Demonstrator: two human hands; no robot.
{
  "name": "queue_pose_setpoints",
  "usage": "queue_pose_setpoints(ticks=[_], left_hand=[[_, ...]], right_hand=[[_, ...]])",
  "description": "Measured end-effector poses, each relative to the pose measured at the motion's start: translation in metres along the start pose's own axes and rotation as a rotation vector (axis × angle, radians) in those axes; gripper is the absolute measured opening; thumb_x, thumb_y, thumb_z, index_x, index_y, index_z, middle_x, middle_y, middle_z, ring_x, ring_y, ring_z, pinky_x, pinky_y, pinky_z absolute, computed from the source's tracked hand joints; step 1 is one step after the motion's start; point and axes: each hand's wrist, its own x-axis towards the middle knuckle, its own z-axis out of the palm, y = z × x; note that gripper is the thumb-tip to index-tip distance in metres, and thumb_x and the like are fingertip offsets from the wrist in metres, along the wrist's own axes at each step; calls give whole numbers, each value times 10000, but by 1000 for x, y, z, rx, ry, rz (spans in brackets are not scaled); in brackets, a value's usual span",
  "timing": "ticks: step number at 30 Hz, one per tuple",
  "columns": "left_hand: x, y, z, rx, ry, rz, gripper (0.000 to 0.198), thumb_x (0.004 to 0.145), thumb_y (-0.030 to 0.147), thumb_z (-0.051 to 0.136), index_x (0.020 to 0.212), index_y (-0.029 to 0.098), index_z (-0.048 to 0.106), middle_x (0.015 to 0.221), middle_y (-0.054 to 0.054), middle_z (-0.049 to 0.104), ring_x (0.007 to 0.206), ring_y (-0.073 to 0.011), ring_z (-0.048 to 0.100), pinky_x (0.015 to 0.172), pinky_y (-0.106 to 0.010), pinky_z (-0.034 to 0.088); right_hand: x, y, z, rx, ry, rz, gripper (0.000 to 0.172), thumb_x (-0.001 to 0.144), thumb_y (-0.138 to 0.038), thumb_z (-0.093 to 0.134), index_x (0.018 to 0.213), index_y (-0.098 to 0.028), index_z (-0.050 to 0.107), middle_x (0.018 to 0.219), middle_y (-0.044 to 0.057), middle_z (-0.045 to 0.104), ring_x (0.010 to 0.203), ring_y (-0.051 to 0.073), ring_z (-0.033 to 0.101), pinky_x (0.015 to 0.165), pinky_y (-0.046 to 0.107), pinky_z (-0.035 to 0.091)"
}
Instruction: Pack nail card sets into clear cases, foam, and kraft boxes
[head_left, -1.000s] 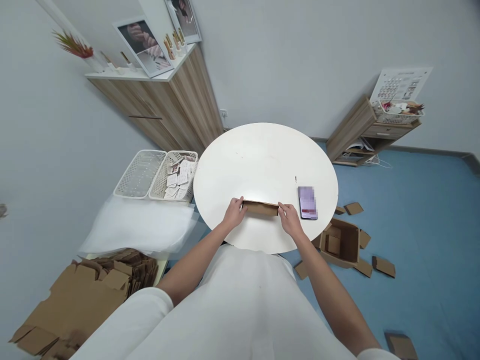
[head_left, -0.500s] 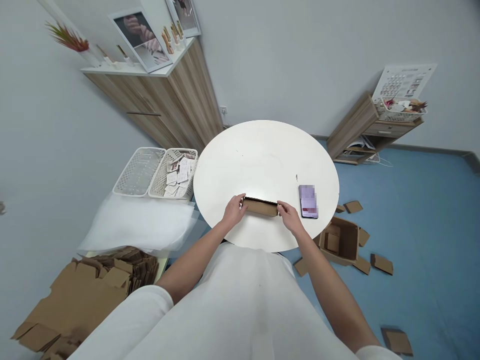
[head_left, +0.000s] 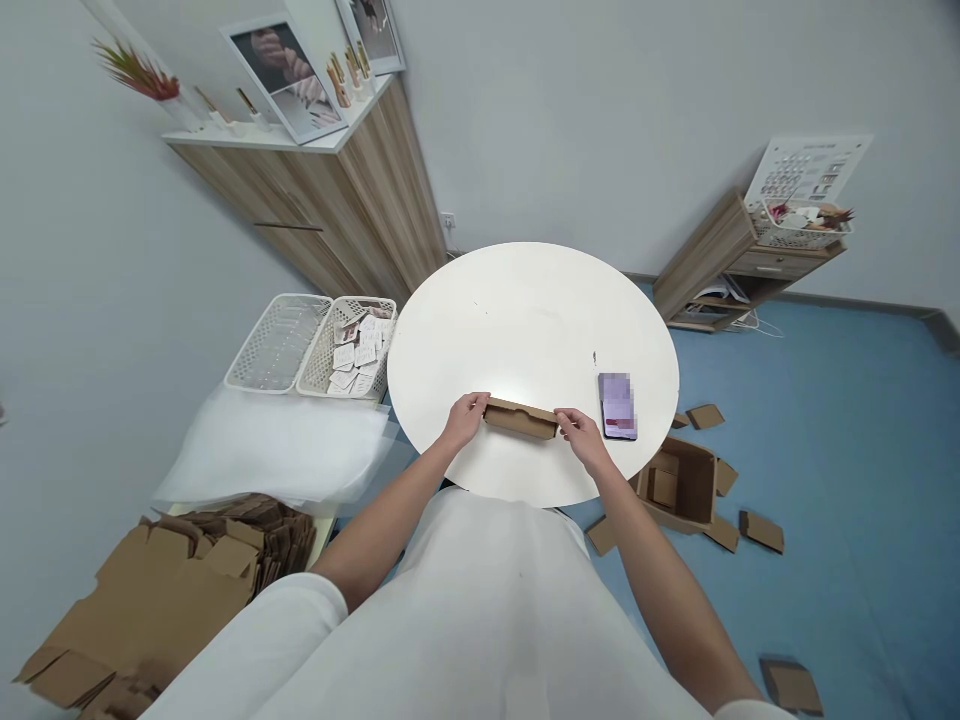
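A small brown cardboard box (head_left: 520, 420) is at the near side of the round white table (head_left: 525, 310), with a notched flap along its upper edge. My left hand (head_left: 466, 417) grips the box's left end, fingers closed on the corner. At the opposite end my right hand (head_left: 580, 433) pinches the right corner. The undersides of both hands' fingers are partly hidden. To the right of my right hand lies a phone (head_left: 617, 405) with a lit purple screen.
White baskets (head_left: 277, 345) stand left of the table, one holding small cards (head_left: 360, 350). Below them are translucent sheets (head_left: 277, 440) and stacked flat cardboard (head_left: 165, 580). An open carton (head_left: 686, 480) and several folded boxes (head_left: 763, 530) lie on the blue floor at right.
The box has tipped so its notched flap now shows along the top, where a dark opening was visible before. Both hands keep their hold at the ends.
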Motion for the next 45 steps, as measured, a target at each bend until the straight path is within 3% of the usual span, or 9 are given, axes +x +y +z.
queue_pose_setpoints(ticks=[3,7,13,17,23,29,36,45], left_hand=[[4,-9,-1,-37,-26,-105,386,800,442,452,1085,199,548,1015,-63,585,855,-163,557,708,-270,446],[3,-19,-4,8,-96,-116,462,767,436,507,1162,197,489,993,-65,570,795,-147,555,641,-248,448],[2,-13,-2,79,-137,-44,374,820,365,428,1161,224,491,1065,-62,562,867,-156,556,754,-278,443],[-4,-6,1,97,-153,-124,353,820,403,420,1127,239,472,1101,-65,553,922,-170,559,761,-283,445],[-30,-7,10,174,-43,-117,586,590,499,671,1044,210,439,1062,-84,544,893,-211,570,696,-308,473],[-49,-28,17,227,-54,-21,752,577,399,700,1205,211,331,1133,-88,475,998,-220,529,795,-342,462],[-55,-45,19,310,-170,55,825,594,312,667,1294,219,241,1164,-93,403,1084,-231,469,839,-339,437],[-48,-53,3,300,-263,-73,559,698,454,577,1157,183,410,1042,-86,533,926,-210,538,754,-306,421]], right_hand=[[1,5,3,-3,44,28,419,677,-482,555,1001,-216,562,921,28,566,711,130,517,691,299,423],[-2,14,6,-26,16,97,478,667,-465,560,1082,-234,514,1003,37,537,706,130,536,647,290,423],[0,17,11,-74,-8,69,442,716,-431,495,1112,-235,511,1084,55,545,738,151,570,692,318,432],[-5,19,16,-84,32,37,425,724,-396,496,1115,-230,514,1101,69,566,852,187,584,762,344,437],[-33,28,30,51,18,23,414,728,-319,489,1137,-261,462,1197,52,520,986,187,568,789,329,464],[-53,36,43,159,69,75,341,702,-331,530,1027,-235,500,1159,60,531,1071,210,525,797,329,478],[-53,47,59,51,160,187,635,661,-390,590,1238,-217,386,1246,108,444,1070,227,514,840,348,452],[-61,52,65,-205,188,246,590,664,-419,569,1202,-201,462,1159,93,500,986,213,520,843,343,425]])
